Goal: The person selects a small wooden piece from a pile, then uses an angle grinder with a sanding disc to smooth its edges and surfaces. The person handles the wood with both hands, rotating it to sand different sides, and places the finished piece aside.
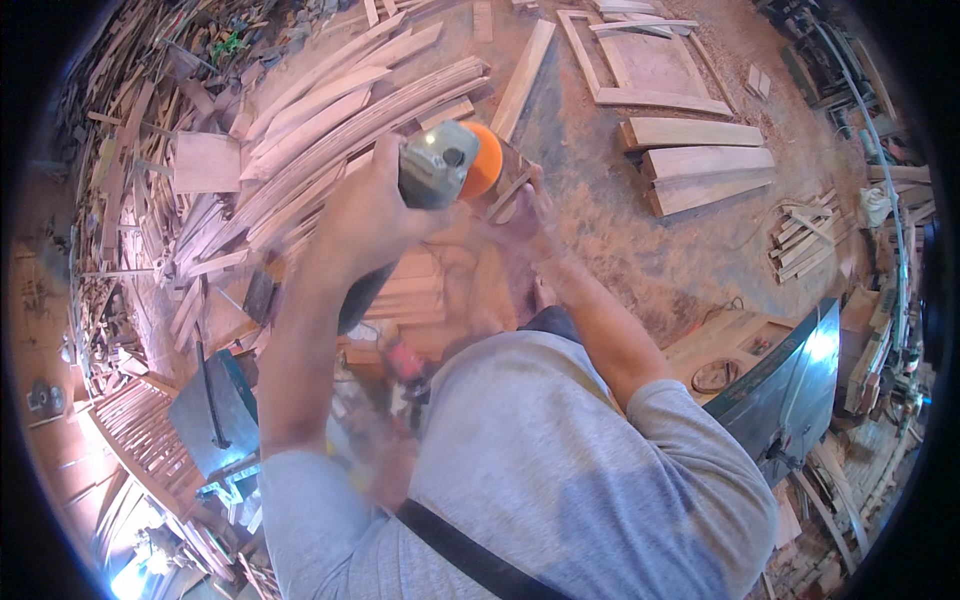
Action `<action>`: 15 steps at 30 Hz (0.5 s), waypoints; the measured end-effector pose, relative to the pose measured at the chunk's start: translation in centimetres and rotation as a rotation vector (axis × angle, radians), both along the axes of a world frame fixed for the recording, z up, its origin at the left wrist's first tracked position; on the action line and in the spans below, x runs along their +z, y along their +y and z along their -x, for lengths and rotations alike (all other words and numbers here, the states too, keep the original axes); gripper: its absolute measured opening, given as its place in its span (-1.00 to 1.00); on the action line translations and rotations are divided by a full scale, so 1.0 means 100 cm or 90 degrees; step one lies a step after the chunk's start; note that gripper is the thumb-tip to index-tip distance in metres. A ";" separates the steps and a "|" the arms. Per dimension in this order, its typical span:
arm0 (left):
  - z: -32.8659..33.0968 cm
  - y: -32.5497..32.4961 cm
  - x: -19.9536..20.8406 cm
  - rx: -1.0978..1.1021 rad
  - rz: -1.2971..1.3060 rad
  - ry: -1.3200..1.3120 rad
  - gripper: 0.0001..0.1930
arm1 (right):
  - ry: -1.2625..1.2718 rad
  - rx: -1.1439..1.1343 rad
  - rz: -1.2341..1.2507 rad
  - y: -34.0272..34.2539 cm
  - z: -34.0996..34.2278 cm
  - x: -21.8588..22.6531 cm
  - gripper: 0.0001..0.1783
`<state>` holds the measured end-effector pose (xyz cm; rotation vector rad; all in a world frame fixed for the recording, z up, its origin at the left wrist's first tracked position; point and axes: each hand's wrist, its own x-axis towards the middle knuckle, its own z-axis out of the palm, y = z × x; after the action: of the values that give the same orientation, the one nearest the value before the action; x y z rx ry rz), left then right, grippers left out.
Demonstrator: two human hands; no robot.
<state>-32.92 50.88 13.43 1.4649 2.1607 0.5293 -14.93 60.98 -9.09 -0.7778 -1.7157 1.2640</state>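
Observation:
My left hand (370, 210) is wrapped round an angle grinder (432, 170) with a grey metal head; its dark body runs down below my wrist. An orange disc (484, 160) on the grinder faces right, toward a small brown wooden piece (510, 192). Closed fingers of my right hand (527, 218) hold that piece beside the disc. Whether disc and wood touch, I cannot tell. The hands are slightly blurred.
Long curved wooden strips (370, 120) lie ahead on the left. Thick wooden boards (705, 165) and a wooden frame (650, 97) rest on the dusty floor at the right. Green-grey metal machine parts (785, 385) stand near my right elbow, and a similar panel (215, 415) stands at the left.

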 end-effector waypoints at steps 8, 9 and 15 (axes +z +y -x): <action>0.033 -0.099 -0.113 0.285 -0.200 -0.542 -0.53 | -0.186 -0.032 -0.249 0.032 -0.001 0.032 0.05; 0.044 -0.119 -0.179 0.402 -0.222 -0.678 -0.51 | -0.159 -0.070 -0.260 0.034 -0.004 0.052 0.02; 0.053 -0.207 -0.285 0.634 -0.421 -0.901 -0.26 | -0.475 -0.023 -0.436 0.056 0.021 0.177 -0.18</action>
<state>-38.26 30.22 -15.06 -0.1729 1.2812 1.9564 -17.07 66.56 8.64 -0.8917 -2.4988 0.2699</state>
